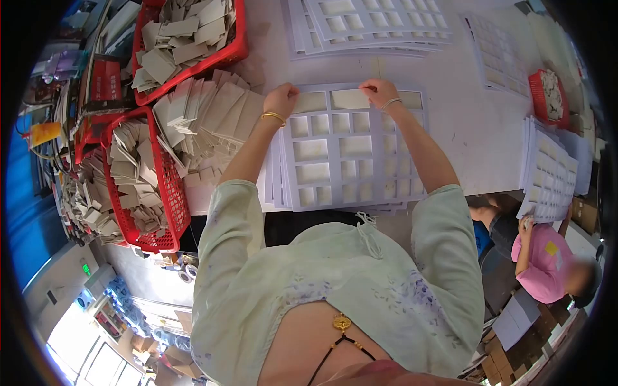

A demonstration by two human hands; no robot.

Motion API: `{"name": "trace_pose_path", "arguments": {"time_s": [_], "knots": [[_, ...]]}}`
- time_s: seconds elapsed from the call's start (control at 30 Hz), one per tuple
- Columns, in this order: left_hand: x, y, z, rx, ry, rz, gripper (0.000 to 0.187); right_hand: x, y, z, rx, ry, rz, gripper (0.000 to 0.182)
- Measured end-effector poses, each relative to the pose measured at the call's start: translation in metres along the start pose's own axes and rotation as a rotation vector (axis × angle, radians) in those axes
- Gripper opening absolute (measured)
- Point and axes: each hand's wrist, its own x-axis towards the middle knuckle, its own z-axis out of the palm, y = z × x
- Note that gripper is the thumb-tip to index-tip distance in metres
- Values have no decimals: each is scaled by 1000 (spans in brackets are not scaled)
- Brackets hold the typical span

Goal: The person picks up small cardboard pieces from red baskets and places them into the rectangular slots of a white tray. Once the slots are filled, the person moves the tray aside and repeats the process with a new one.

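In front of me on the table lies a white grid sheet (334, 133) with rectangular compartments of several sizes, whose floors look cream. More such sheets show beneath its left and lower edges. My left hand (281, 100) is at its upper left corner, fingers curled closed over the edge beside the first top compartment. At the upper middle, my right hand (378, 94) has its fingers pinched together by a wide top compartment. Whatever either hand may hold is too small or hidden to make out.
Grey cardboard pieces (206, 116) are heaped to the left, beside two red baskets (239, 55) full of similar pieces. Stacked grid sheets (380, 27) lie at the back. At right are a small red basket (537, 96), more sheets (547, 170) and a person in pink (544, 264).
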Motion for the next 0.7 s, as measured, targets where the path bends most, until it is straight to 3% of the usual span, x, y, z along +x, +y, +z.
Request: {"name": "trace_pose_path", "arguments": {"time_s": [0.13,0.23,0.33,0.43,0.53,0.63,0.7], "knots": [[-5,8,0,71,60,32,12,5,8,10,2,1,5,13],[-11,17,2,135,187,-3,11,9,24,20,-231,165,-283,11],[-26,31,2,155,179,-71,14,5,26,28,-155,278,-302,12],[-38,21,1,380,2,178,22,-7,21,27,-193,239,-340,14],[-56,21,7,461,10,224,26,-19,19,27,-436,116,-522,20],[-58,17,6,453,5,258,28,-40,2,41,-840,49,-434,22],[-61,20,4,450,40,273,28,-43,-5,44,-876,52,-370,24]]}}
